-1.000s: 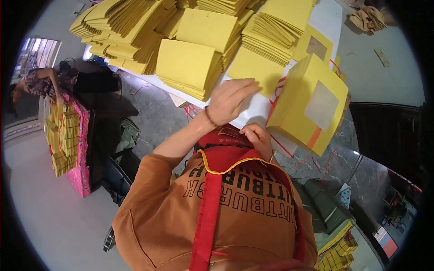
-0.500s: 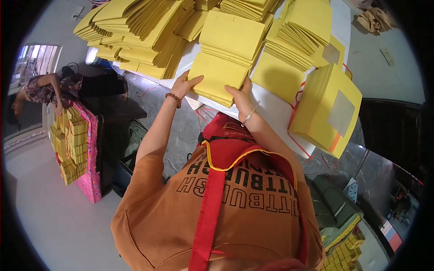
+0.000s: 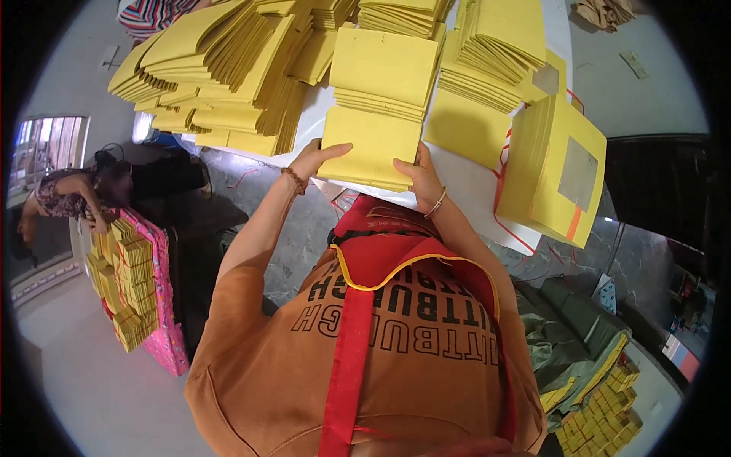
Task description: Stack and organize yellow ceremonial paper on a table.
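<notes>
A short stack of yellow folded paper (image 3: 371, 143) lies at the near edge of the white table (image 3: 457, 190). My left hand (image 3: 314, 161) presses its left side, thumb over the top sheet and fingers partly hidden at the edge. On the right side my right hand (image 3: 422, 175) grips the near corner, its thumb on top and its fingers behind the edge. Just behind is another yellow paper stack (image 3: 384, 67), standing higher. A large fanned heap of folded yellow paper (image 3: 221, 84) is to the left.
To the right are a tall yellow stack (image 3: 502, 38) and a thick yellow bundle (image 3: 544, 167) with a grey rectangle, beside red string (image 3: 500, 213). At far left a co-worker (image 3: 68, 189) bends by a pink-edged table (image 3: 164, 312) with yellow bundles. More bundles (image 3: 601, 419) sit lower right.
The front stack's near edges look more even than before. My hands keep hold of both sides, the right thumb shifted toward the right edge. The whole view has shifted slightly.
</notes>
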The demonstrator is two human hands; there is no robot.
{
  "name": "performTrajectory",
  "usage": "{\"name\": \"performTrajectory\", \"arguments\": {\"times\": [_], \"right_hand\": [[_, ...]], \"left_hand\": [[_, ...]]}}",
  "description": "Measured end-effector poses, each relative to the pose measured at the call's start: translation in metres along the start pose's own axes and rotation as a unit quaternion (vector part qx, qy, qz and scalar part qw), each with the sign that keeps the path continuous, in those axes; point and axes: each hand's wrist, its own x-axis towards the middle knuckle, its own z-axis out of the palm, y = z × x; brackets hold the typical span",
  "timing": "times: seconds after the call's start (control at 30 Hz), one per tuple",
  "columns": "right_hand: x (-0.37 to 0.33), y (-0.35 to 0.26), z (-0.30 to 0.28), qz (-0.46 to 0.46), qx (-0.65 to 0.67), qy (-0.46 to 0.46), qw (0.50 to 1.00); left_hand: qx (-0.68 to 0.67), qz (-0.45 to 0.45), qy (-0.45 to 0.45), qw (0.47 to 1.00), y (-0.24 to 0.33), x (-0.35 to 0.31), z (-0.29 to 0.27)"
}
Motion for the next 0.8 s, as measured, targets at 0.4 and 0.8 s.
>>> {"name": "performTrajectory", "arguments": {"times": [0.4, 0.8], "right_hand": [[-0.045, -0.038, -0.028, -0.111, -0.117, -0.075, 0.984], [-0.033, -0.024, -0.054, -0.200, -0.291, -0.005, 0.936]], "left_hand": [[-0.063, 0.194, -0.051, 0.978, -0.011, -0.026, 0.027], [0.210, 0.153, -0.144, 0.955, 0.006, 0.005, 0.033]]}}
